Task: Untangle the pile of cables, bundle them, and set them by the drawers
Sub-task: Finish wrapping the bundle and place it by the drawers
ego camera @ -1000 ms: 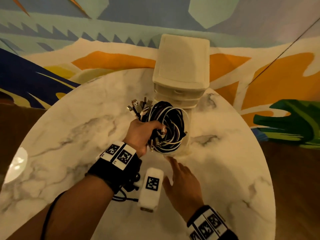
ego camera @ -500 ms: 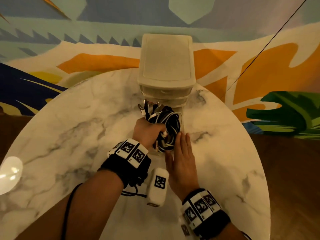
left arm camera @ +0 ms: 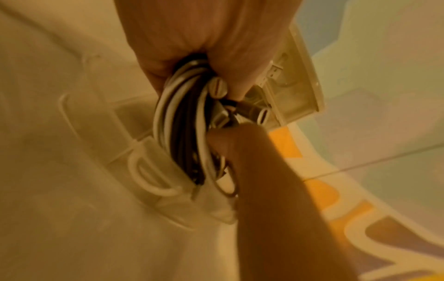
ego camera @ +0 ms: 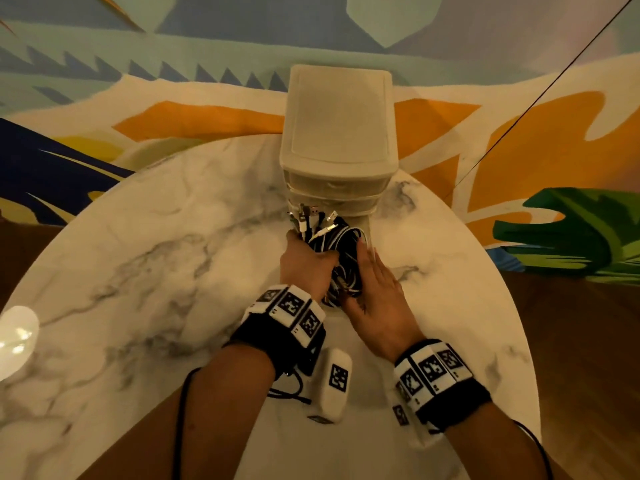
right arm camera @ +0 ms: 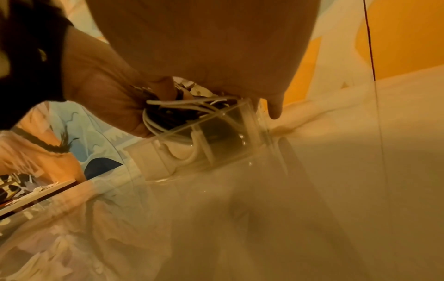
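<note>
- Marble counter [ego camera: 145, 258]: round and veined; a bright white glare patch [ego camera: 15, 336] sits at its far left edge. No loose cables show elsewhere on it, so untangling reads as done.
- Your left hand [ego camera: 306, 268] has its fingers [left arm camera: 240, 62] curled round the cable bundle [ego camera: 341, 258], clamping the coil near the plug ends, which fan out above your knuckles.
- The bundle is a black-and-white coil, held together in one loop. It hangs partly inside a clear open drawer [right arm camera: 216, 136] pulled out at the foot of the drawers [ego camera: 337, 133], touching their front.
- Your right hand [ego camera: 377, 292] lies flat with its fingers straight, pressed against the right side of the coil and steadying it; it grips nothing.
- A white tagged unit [ego camera: 332, 386] hangs below your left wrist, between your forearms.
- Judged status: bundling complete, placement nearly so. Remaining: settle the coil and let go with both hands. Whether any tie secures the loop cannot be told; it may spring open on release.
</note>
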A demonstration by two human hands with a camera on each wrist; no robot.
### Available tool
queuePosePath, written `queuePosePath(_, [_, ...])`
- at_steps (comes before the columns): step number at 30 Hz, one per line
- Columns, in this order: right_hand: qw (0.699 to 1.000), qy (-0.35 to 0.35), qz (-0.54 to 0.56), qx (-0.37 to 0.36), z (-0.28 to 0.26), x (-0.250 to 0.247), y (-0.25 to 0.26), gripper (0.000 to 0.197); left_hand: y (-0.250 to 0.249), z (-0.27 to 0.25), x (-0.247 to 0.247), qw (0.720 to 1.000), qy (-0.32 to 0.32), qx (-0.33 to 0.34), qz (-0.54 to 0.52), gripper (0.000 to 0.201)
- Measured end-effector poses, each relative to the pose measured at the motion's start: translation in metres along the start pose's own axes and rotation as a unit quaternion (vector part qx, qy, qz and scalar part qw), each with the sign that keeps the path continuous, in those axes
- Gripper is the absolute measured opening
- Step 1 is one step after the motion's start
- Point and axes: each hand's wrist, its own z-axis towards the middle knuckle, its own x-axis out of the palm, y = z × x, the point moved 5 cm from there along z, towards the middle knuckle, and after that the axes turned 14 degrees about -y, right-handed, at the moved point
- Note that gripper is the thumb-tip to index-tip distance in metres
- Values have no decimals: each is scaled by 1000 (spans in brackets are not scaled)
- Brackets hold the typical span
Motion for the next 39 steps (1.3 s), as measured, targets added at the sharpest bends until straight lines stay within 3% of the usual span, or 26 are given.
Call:
queuePosePath(2, [999,-6,26,-17,2,-2,-1,85,-1,-2,1,1000,-3,24,9,45])
queuePosePath(5, [997,1,69,-34,3,-2,-3,86,-3,0,7,998,43,52,9,49])
queuePosePath(8, [997,14,76,-23,2,-2,-4,84,2,6,15,996,85,35,22,52])
queuePosePath(12, [999,38,26,4,5,-9,-2,70,10,10,23,997,70,12,-9,56])
queuePosePath(15, [997,-50,-56,2,12,-26,9,63,14,8,27,998,52,-2,-24,49])
queuePosePath(18, [987,-146,27,-63,20,-42,26,56,16,7,26,998,46,-7,-37,45])
queuePosePath(22, [981,-56,25,-185,44,-25,49,57,16,3,26,998,55,40,-15,36])
queuePosePath(25, [989,9,8,-148,61,-11,49,57,10,-4,16,999,-14,31,-35,32])
queuePosePath(27, [991,23,-14,-135,69,-10,43,54,8,-8,16,997,-26,46,-55,36])
queuePosePath(30, [981,12,-81,-175,78,-8,45,53,11,-10,22,990,-25,121,-60,57])
queuePosePath(32, [977,7,-115,-181,81,-7,47,63,15,-7,27,987,-24,147,-62,63])
queuePosePath(36, [981,-4,-91,-172,82,-7,50,58,13,-4,25,984,-34,160,-69,41])
queuePosePath(39, [974,-96,8,-203,78,-14,59,43,7,-4,21,984,-1,178,-23,35])
